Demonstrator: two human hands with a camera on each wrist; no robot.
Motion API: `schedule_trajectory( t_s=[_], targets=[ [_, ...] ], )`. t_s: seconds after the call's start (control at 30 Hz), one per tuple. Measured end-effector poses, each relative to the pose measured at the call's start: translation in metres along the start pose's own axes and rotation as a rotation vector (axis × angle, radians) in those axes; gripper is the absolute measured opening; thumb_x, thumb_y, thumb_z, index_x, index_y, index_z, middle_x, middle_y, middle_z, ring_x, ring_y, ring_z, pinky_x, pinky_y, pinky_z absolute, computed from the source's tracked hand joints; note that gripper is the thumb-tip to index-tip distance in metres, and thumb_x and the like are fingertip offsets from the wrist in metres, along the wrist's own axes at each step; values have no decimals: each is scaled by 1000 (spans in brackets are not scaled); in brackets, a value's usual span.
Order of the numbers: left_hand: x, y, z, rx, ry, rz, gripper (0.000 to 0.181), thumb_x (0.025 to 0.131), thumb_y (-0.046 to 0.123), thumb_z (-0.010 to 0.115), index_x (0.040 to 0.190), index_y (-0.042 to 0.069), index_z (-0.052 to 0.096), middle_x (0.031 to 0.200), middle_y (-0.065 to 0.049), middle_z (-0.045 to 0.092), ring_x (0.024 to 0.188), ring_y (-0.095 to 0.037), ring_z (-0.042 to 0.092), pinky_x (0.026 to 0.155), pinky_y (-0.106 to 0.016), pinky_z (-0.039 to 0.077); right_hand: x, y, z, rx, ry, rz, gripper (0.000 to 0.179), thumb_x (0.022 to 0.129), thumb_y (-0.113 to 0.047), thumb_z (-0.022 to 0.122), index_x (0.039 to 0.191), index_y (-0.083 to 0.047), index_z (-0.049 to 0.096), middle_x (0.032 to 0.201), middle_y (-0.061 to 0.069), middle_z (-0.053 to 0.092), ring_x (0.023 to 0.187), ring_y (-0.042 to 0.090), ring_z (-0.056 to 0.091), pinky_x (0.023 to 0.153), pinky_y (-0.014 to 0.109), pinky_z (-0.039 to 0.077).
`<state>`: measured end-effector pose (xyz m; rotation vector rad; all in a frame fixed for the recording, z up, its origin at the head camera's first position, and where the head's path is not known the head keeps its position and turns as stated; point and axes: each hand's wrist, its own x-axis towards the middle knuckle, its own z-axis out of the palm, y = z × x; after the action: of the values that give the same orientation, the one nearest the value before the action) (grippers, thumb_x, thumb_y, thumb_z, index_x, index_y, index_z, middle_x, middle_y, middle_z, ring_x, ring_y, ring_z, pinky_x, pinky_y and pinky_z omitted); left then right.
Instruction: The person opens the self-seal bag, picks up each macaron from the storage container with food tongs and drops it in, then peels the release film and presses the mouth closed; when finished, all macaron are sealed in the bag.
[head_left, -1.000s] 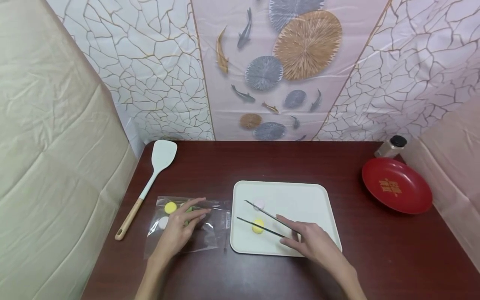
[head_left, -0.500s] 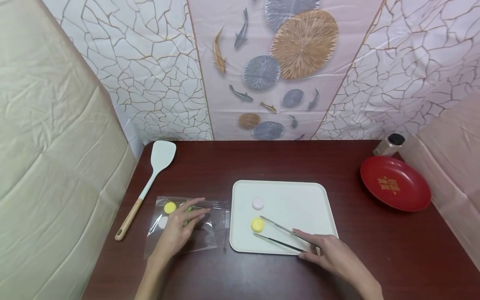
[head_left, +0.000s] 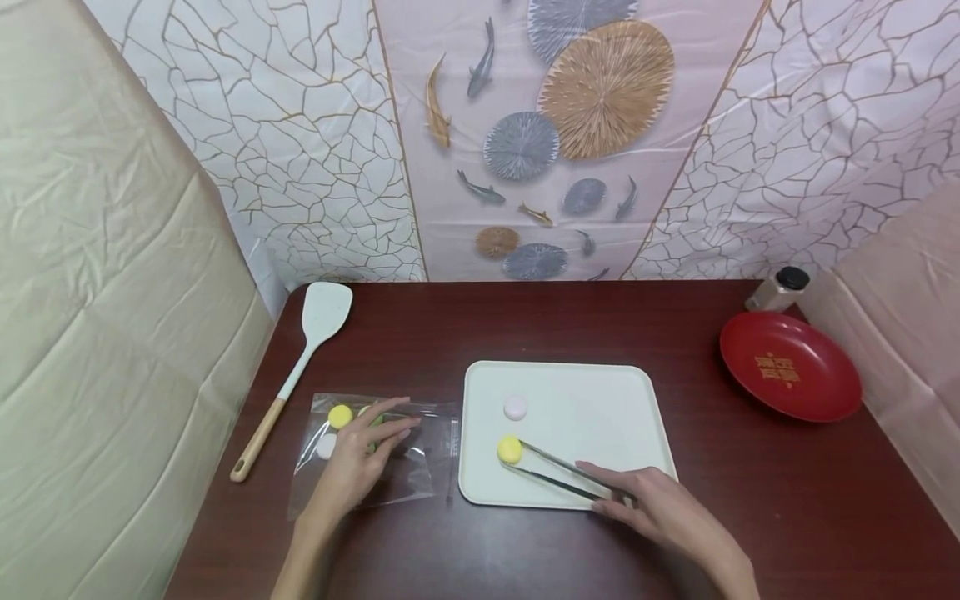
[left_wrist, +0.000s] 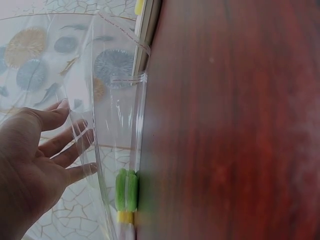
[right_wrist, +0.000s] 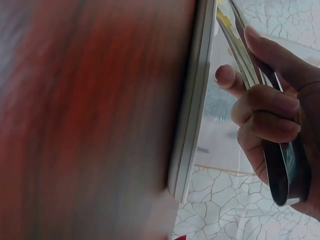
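Pointing left, slanting slightly away, metal tongs point(head_left: 558, 461) in right hand point(head_left: 660, 510)

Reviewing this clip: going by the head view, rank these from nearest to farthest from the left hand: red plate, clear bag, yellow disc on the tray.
From the left hand:
1. Clear bag: right at the hand, which overlaps it.
2. Yellow disc: to its right, on the white tray.
3. Red plate: far right, beyond the tray.

The tongs point(right_wrist: 275, 170) look shiny metal — the bag point(head_left: 405, 475) glossy plastic, the tray point(head_left: 592, 408) smooth.
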<state>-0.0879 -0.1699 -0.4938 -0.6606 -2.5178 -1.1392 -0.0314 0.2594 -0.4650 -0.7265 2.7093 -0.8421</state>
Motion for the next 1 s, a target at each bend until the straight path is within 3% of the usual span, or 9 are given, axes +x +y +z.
schedule_trajectory(
  t_s=[0.37,0.5,0.63,0.8,0.9,1.0],
  targets=[
    [1,1,-2,24,-6,-11,31,91,-12,80,116,5,86,138,-18,74,129,-39,72,89,-51,63,38,-30,1,-38,44,-123,44,102,-27,80,144,-16,74,69,-24,54,67,-7,45,67,22,46],
    [0,0,-1,17,-1,3,33,90,-13,81,116,4,86,138,-19,74,128,-40,72,83,-41,61,53,-41,8,-46,30,-158,43,104,-28,77,146,-18,73,66,-23,51,67,-7,45,69,24,47],
    [0,-1,0,-5,0,1,33,89,-14,81,117,4,85,138,-18,74,126,-41,72,73,-31,52,67,-51,14,-53,8,-166,42,106,-29,75,146,-19,72,66,-20,52,67,-6,46,68,25,48],
    [0,-1,0,-11,5,4,32,89,-13,81,116,4,85,138,-18,75,126,-41,72,74,-31,53,81,-59,25,-52,17,-189,42,105,-31,76,145,-19,73,65,-19,52,64,-4,44,63,26,46],
    [0,-1,-1,-13,8,10,32,89,-14,81,116,3,85,137,-19,75,127,-42,72,76,-31,54,93,-57,39,-59,36,-246,43,107,-35,73,146,-19,72,67,-17,55,64,-2,44,59,29,45],
    [0,0,-2,-30,1,2,31,90,-14,80,116,2,85,138,-21,74,126,-44,72,69,-27,51,104,-59,50,-74,33,-282,43,109,-37,71,148,-19,71,70,-12,62,64,-1,47,57,32,46]
  ],
)
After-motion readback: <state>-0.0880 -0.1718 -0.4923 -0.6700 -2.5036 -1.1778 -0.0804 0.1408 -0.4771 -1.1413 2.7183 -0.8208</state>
